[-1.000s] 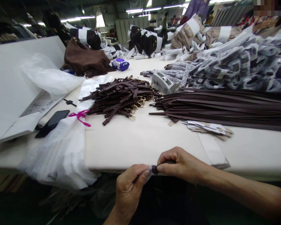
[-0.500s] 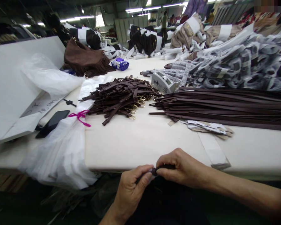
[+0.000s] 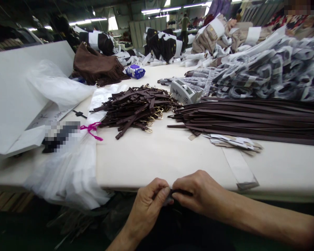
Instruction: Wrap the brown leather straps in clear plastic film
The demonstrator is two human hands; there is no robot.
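Note:
My left hand (image 3: 148, 204) and my right hand (image 3: 199, 191) meet at the near edge of the white table (image 3: 151, 160). Both pinch one small dark brown strap piece (image 3: 176, 192) between thumb and fingers, and most of it is hidden inside them. A heap of short brown straps with gold rings (image 3: 137, 108) lies in the middle of the table. A stack of long brown straps (image 3: 251, 118) stretches to the right.
White paper strips (image 3: 234, 141) lie by the long straps, a grey tape dispenser (image 3: 183, 92) behind them. A clear plastic bag with a pink tie (image 3: 75, 164) hangs off the left edge. Wrapped bundles (image 3: 272, 69) and a brown fringed bag (image 3: 96, 68) stand further back.
Both hands have dropped slightly toward me and below the table edge, closing tighter together on the strap piece. The white bit between my fingers no longer shows.

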